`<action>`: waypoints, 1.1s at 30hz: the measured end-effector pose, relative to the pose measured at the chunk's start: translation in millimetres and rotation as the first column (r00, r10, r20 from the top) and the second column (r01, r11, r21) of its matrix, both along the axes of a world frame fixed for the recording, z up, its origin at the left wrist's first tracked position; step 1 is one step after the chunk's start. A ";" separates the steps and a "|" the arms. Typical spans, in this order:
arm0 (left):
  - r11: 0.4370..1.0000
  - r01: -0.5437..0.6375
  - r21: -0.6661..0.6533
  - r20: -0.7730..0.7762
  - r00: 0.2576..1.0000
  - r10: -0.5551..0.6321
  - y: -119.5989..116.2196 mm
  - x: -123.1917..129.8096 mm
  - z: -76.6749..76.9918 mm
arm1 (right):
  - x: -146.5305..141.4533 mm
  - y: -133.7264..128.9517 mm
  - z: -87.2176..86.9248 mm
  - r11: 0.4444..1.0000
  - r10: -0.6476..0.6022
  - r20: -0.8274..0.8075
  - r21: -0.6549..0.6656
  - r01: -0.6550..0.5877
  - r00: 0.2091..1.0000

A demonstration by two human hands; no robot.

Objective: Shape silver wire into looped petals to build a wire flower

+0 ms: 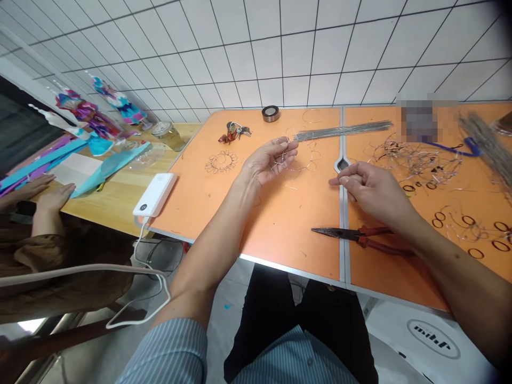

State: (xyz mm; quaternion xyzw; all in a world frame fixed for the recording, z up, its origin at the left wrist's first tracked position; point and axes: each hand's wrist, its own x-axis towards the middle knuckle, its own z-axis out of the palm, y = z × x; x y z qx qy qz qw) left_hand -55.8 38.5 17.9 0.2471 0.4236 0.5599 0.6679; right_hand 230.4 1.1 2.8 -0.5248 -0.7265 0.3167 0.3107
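Note:
My left hand (269, 161) is above the orange table, palm up, with its fingers curled round a thin wire (283, 158). Beside those fingertips shows a scalloped wire ring (313, 160); whether it joins the held wire I cannot tell. A bundle of straight wires (348, 129) lies just beyond. To the right, my right hand (370, 191) has thumb and forefinger pinched together; anything between them is too fine to make out. Below it rest long-nose pliers (360, 233) with red handles, jaws pointing left. Another looped wire ring (221, 161) lies left of my left hand.
A roll of tape (271, 113) and keys (236, 132) lie toward the wall. Tangled wires (416, 160) and small dark rings (468, 220) spread over the right side. A white power bank (155, 194) with a cable sits at the left edge. Another person's hands (54, 200) rest at the wooden table.

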 end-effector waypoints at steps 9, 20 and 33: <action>0.998 0.058 -0.023 -0.015 0.998 -0.058 -0.5 9.3 -11.3 | -2.5 4.1 -1.2 0.999 -0.034 0.018 -0.008 0.034 0.999; 0.998 0.013 -0.062 -0.022 1.000 -0.014 -0.2 9.8 -5.8 | -7.2 -2.3 -8.5 0.995 0.043 0.101 0.080 -0.051 0.994; 0.991 -0.037 -0.125 -0.050 0.998 0.031 -5.8 14.7 1.1 | -15.6 -7.2 -12.8 0.997 0.063 0.062 0.048 -0.066 0.996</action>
